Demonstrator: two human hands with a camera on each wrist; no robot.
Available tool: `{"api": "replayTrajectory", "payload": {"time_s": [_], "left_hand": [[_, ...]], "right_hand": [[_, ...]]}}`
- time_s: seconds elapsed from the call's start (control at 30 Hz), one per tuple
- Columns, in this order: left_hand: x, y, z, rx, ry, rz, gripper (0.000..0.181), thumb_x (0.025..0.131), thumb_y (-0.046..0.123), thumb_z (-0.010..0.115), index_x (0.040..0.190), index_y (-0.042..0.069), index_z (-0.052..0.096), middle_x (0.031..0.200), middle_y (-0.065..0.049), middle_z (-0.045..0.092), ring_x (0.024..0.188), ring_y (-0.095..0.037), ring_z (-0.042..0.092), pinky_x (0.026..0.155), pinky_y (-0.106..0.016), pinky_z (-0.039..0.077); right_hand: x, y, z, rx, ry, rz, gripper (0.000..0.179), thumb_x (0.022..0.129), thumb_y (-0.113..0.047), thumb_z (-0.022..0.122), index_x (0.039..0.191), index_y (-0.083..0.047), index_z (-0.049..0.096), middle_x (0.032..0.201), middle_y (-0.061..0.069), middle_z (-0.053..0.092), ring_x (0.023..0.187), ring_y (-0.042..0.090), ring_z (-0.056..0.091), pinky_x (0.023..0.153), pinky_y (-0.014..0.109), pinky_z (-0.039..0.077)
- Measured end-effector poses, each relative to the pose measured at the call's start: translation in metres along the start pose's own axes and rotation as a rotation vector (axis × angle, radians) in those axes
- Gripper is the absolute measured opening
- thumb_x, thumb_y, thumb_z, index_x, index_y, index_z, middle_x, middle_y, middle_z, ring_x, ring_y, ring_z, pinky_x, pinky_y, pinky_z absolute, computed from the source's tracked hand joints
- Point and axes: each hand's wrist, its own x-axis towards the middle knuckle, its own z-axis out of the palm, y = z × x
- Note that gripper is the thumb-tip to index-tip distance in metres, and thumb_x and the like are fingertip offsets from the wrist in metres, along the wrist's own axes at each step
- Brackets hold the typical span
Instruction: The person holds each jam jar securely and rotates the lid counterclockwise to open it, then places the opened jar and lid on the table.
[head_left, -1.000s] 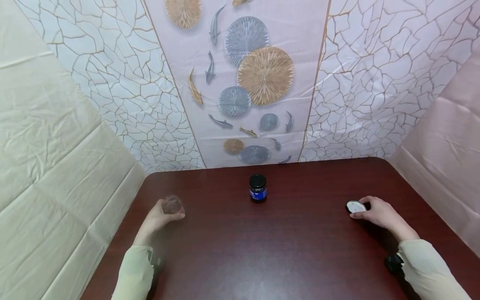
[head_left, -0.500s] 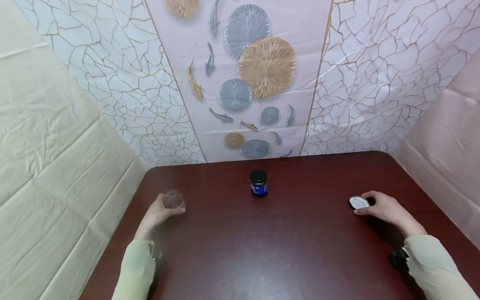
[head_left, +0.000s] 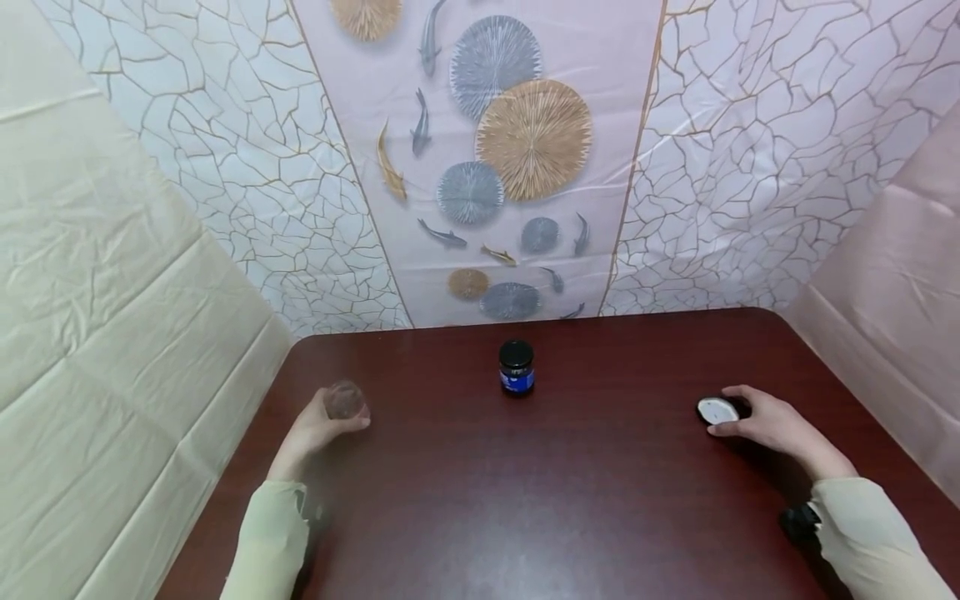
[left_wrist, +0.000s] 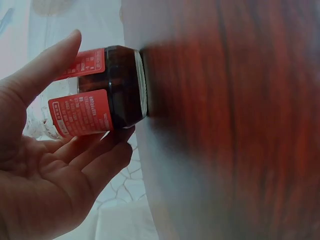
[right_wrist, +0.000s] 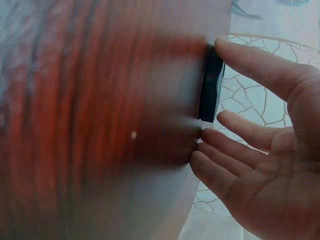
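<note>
My left hand (head_left: 311, 425) grips a clear glass jar (left_wrist: 82, 112) standing on the left of the table. In the left wrist view the jar has red labels and a dark lower part, the thumb lies on one side and the fingers on the other. On the right, my right hand (head_left: 768, 423) holds a round black lid (right_wrist: 212, 82) by its edge between thumb and index finger. The lid lies on the table with its white inside (head_left: 717, 411) facing up. The other right fingertips (right_wrist: 197, 150) touch or nearly touch the tabletop.
A dark jar (head_left: 517, 367) with a black lid and blue label stands upright near the far edge, midway between the hands. The dark red wooden table (head_left: 510, 492) has rounded far corners. A patterned cloth (head_left: 532, 250) hangs behind it, and plain cloth walls (head_left: 127, 375) flank both sides.
The head view has tilted slightly, shifting everything a little. Both hands stay at the jar and the lid, with no clear movement of either thing on the table.
</note>
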Motion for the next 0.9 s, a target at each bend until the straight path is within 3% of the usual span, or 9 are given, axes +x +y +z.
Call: {"api": "replayTrajectory", "payload": {"time_s": [0.23, 0.33, 0.5, 0.57, 0.7, 0.8, 0.9], "left_hand": [[-0.003, 0.008, -0.002, -0.053, 0.02, -0.01, 0.101, 0.077, 0.037, 0.088, 0.149, 0.001, 0.027, 0.129, -0.022, 0.061, 0.125, -0.034, 0.053, 0.11, -0.05, 0.032], [-0.007, 0.016, -0.008, -0.074, 0.031, -0.01, 0.105, 0.078, 0.039, 0.088, 0.152, 0.003, 0.023, 0.137, -0.021, 0.054, 0.122, -0.034, 0.055, 0.108, -0.05, 0.035], [-0.013, 0.03, -0.013, -0.125, 0.067, 0.047, 0.103, 0.08, 0.04, 0.086, 0.154, 0.007, 0.024, 0.143, -0.02, 0.051, 0.12, -0.033, 0.059, 0.103, -0.048, 0.041], [-0.016, 0.036, -0.014, -0.149, 0.092, 0.069, 0.1, 0.08, 0.04, 0.086, 0.154, 0.01, 0.026, 0.136, -0.019, 0.058, 0.109, -0.034, 0.066, 0.101, -0.042, 0.042], [-0.021, 0.049, -0.015, -0.209, 0.125, 0.08, 0.093, 0.082, 0.042, 0.084, 0.154, 0.02, 0.029, 0.101, -0.022, 0.072, 0.076, -0.042, 0.071, 0.087, -0.039, 0.051], [-0.024, 0.061, -0.014, -0.247, 0.135, 0.088, 0.088, 0.083, 0.043, 0.082, 0.152, 0.024, 0.031, 0.083, -0.027, 0.071, 0.071, -0.048, 0.069, 0.076, -0.047, 0.056], [-0.023, 0.074, -0.01, -0.266, 0.14, 0.101, 0.084, 0.083, 0.043, 0.083, 0.15, 0.025, 0.036, 0.081, -0.031, 0.067, 0.066, -0.051, 0.066, 0.063, -0.054, 0.056]], "right_hand": [[-0.002, 0.003, -0.005, 0.035, 0.01, -0.028, 0.085, 0.083, -0.033, 0.082, 0.136, 0.019, 0.041, 0.129, 0.045, 0.047, 0.115, 0.057, 0.05, 0.09, 0.064, 0.042], [-0.002, 0.001, -0.009, 0.055, 0.042, -0.046, 0.087, 0.085, -0.034, 0.081, 0.14, 0.017, 0.037, 0.133, 0.045, 0.043, 0.119, 0.059, 0.045, 0.093, 0.066, 0.039], [-0.003, -0.006, -0.017, 0.062, 0.131, -0.068, 0.088, 0.088, -0.036, 0.078, 0.145, 0.013, 0.033, 0.139, 0.043, 0.038, 0.121, 0.06, 0.042, 0.092, 0.068, 0.037], [-0.004, -0.01, -0.02, 0.066, 0.174, -0.079, 0.086, 0.089, -0.035, 0.078, 0.146, 0.012, 0.034, 0.141, 0.041, 0.039, 0.119, 0.059, 0.045, 0.091, 0.067, 0.039], [-0.005, -0.02, -0.023, 0.076, 0.239, -0.1, 0.083, 0.09, -0.035, 0.077, 0.147, 0.01, 0.035, 0.142, 0.037, 0.042, 0.115, 0.056, 0.049, 0.089, 0.064, 0.041], [-0.004, -0.026, -0.024, 0.078, 0.272, -0.11, 0.081, 0.091, -0.035, 0.076, 0.147, 0.009, 0.037, 0.141, 0.036, 0.044, 0.114, 0.054, 0.051, 0.088, 0.062, 0.04], [-0.002, -0.032, -0.024, 0.086, 0.298, -0.111, 0.079, 0.091, -0.034, 0.076, 0.147, 0.008, 0.039, 0.141, 0.035, 0.045, 0.115, 0.052, 0.05, 0.088, 0.062, 0.039]]}}
